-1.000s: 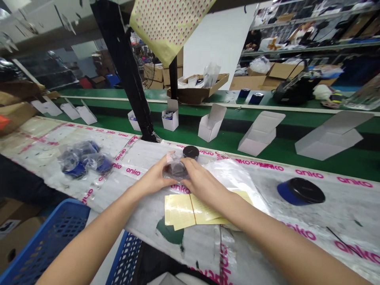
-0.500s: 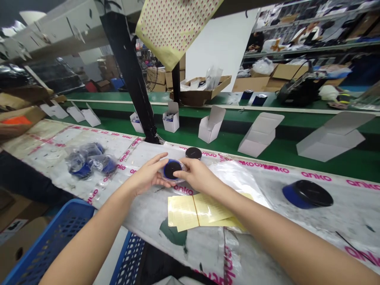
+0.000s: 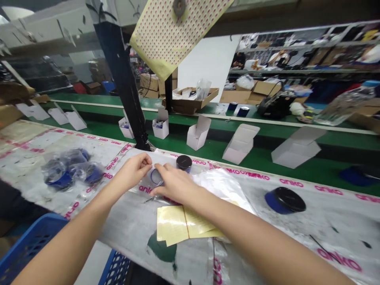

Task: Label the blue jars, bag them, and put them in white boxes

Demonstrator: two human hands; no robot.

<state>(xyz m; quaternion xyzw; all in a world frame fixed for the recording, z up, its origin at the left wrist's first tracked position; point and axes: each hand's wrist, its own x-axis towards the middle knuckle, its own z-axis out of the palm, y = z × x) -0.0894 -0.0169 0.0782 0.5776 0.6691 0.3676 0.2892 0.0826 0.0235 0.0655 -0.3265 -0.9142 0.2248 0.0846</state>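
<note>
Left hand and right hand shifted leftward along the bench since the earlier frame, both clenched on a film-wrapped blue-rimmed disc held between them. Black-lidded jar stands just behind the hands; yellow paper sheets lie nearer the person; blue-and-black lidded container rests well to the right.
</note>
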